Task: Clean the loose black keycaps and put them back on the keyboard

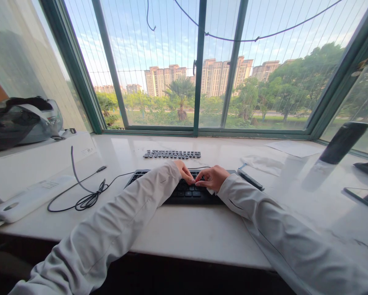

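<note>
A black keyboard (184,199) lies on the white counter, with bare spots among its keys where caps are off. Over its middle, my left hand (184,171) reaches down with thumb and fingers pinched together at the key bed. Close beside it, my right hand (213,178) is also closed in a pinch, its fingertips almost meeting those of my left hand. Whatever is between the fingertips is too small to make out. Behind the keyboard, loose black keycaps (172,154) lie in rows on the counter. My left sleeve covers part of the keyboard's left side.
A coiled black cable (91,199) and a white power strip (33,196) lie at left, near a helmet (24,121) on a white box (45,164). At right are a dark slim object (250,180), clear plastic (262,164), an upright black object (343,143) and a phone (364,197).
</note>
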